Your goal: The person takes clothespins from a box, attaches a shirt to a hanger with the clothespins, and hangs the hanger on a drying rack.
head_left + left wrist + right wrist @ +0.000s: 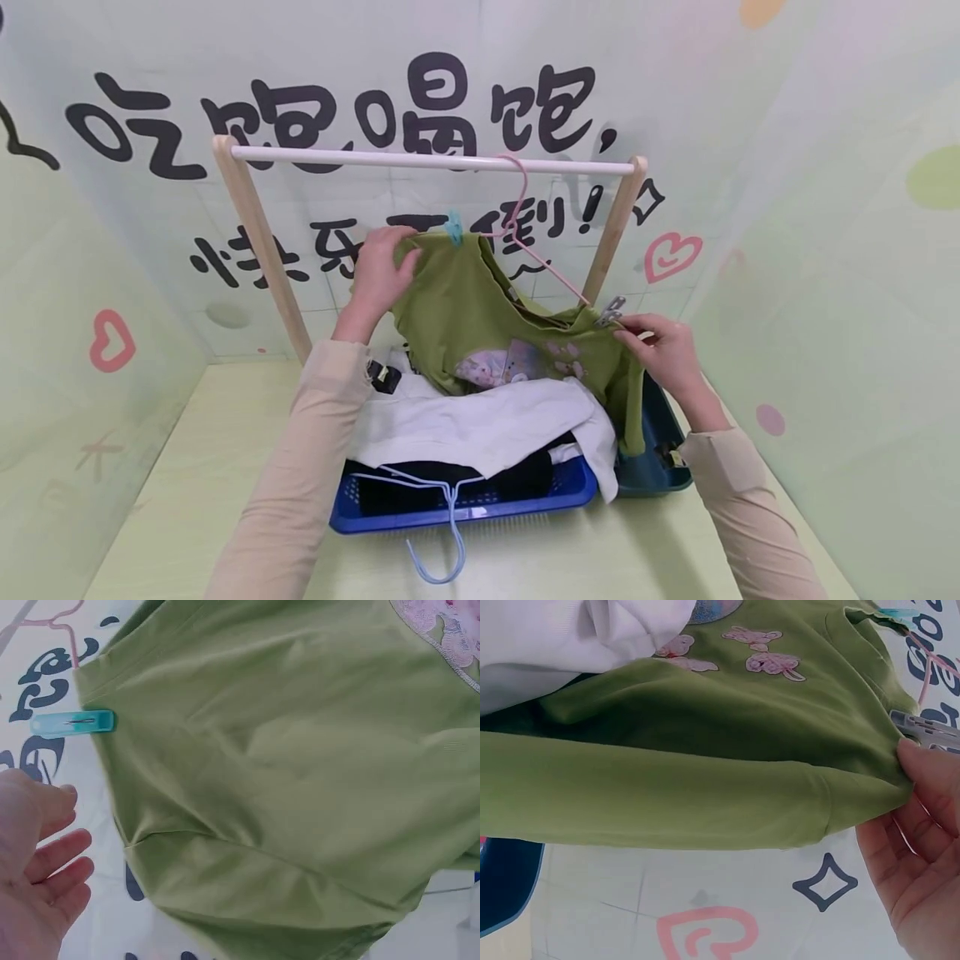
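A green long-sleeved top (442, 308) with pink patches hangs on a pink hanger (551, 268), its hook over the rack's rod. A teal clothespin (454, 227) clips its left shoulder to the hanger; a grey clothespin (611, 311) sits at the right shoulder. My left hand (381, 275) is raised beside the left shoulder. In the left wrist view its fingers (64, 855) are loosely bent and apart from the cloth, just below the teal clothespin. With thumb and fingers, my right hand (922, 847) pinches the right shoulder fabric close to the grey clothespin.
The rack has a white rod (360, 158) and wooden posts (258, 233). Below, a blue basket (480, 510) holds a white garment (480, 425) and black cloth, with a light blue hanger (452, 517) over its front edge. A dark green bin (652, 481) stands at right.
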Motion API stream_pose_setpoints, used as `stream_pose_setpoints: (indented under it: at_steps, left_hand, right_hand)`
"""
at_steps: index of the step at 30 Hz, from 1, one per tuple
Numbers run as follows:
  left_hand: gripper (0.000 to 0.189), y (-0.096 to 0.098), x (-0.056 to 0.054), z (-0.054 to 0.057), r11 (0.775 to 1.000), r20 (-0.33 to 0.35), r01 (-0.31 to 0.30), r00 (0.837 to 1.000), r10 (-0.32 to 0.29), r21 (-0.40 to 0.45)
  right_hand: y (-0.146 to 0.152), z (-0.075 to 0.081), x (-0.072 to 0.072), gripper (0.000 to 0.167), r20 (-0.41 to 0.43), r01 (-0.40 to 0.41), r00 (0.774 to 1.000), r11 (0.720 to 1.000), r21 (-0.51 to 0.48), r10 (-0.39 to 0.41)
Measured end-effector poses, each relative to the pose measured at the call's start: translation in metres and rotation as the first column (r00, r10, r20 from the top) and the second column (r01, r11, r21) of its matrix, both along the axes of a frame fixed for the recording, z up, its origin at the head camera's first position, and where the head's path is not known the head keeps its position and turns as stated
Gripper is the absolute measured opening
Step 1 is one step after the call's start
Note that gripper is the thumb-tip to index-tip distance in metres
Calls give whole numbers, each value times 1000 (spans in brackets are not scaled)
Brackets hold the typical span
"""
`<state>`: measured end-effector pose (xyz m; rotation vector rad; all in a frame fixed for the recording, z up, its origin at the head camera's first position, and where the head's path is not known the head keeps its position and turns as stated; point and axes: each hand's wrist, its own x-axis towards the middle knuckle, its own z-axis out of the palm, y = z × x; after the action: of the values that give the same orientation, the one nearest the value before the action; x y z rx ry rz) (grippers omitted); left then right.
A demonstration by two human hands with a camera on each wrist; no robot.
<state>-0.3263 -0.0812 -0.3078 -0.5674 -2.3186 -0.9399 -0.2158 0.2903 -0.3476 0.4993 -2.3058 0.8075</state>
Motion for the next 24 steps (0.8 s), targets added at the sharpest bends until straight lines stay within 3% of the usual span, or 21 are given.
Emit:
stream_pose_setpoints:
  at_steps: [7, 13, 20, 24]
  left_hand:
    - [23, -5, 12, 0, 999, -42, 32, 999, -33, -21]
    - [14, -16, 30, -7, 996, -25, 62, 998, -64, -64]
    - [12, -35, 58, -15, 988, 63, 79, 995, -71, -130]
    - [10, -47, 73, -26, 986, 47, 101, 994, -95, -133]
  right_hand:
    - [4, -5, 2, 13, 59, -5, 998, 994, -109, 12]
    - [14, -19, 5, 15, 93, 41, 995, 976, -215, -22]
    - [24, -41, 11, 16, 177, 103, 982, 970, -219, -64]
    - [28, -56, 10, 15, 232, 167, 965, 968, -187, -121]
